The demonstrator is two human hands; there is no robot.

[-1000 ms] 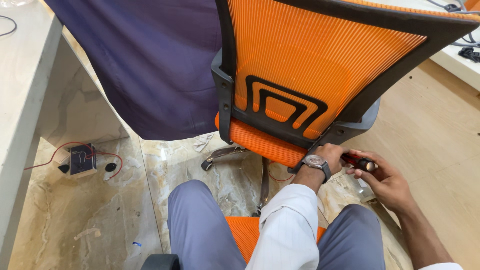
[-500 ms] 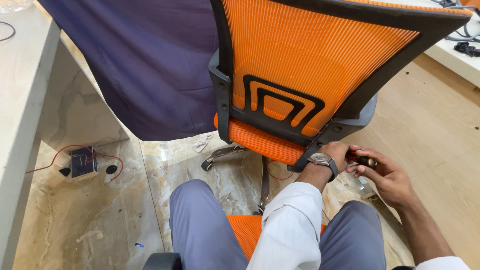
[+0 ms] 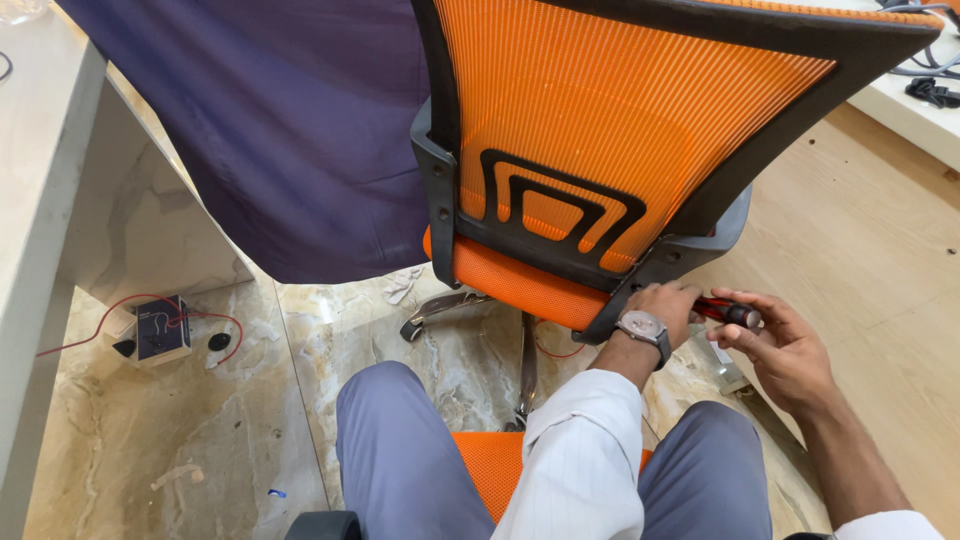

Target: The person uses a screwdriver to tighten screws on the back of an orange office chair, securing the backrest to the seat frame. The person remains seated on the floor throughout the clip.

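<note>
The right hand [image 3: 785, 350] curls its fingers [image 3: 745, 335] around the butt of a screwdriver [image 3: 728, 313], thumb and forefinger pinched on the black end cap; the handle is glossy, dark red and black, and round in section. The left hand [image 3: 668, 302] closes over the front of the same tool, knuckles up, so the shaft and tip are hidden beneath it (whether they touch the frame cannot be told). A round metal wristwatch [image 3: 641, 326] with a pale face sits on the left wrist, above a white ribbed sleeve [image 3: 585, 450].

Both hands sit at the lower right corner of the orange chair [image 3: 620, 130], right where its black plastic frame bends under the backrest. That backrest is fine orange mesh, taut and slightly see-through, with a black lumbar piece [image 3: 555, 205] of nested angular bars low on it. Below it juts an orange fabric seat edge, and beneath that a chrome column and base legs.

Left of the chair hangs a dark blue cloth [image 3: 290, 130], smooth and softly creased, draped down towards the floor. Farther left stands a pale stone table [image 3: 40, 180] with a slab leg; at its foot lies a small black box with red wires [image 3: 160, 328]. The floor under the chair is glossy beige marble tile; to the chair's right it turns to light wood planks.

Nearest the camera, the person's knees in grey-blue trousers [image 3: 400, 450] straddle a second orange seat [image 3: 490, 465].
</note>
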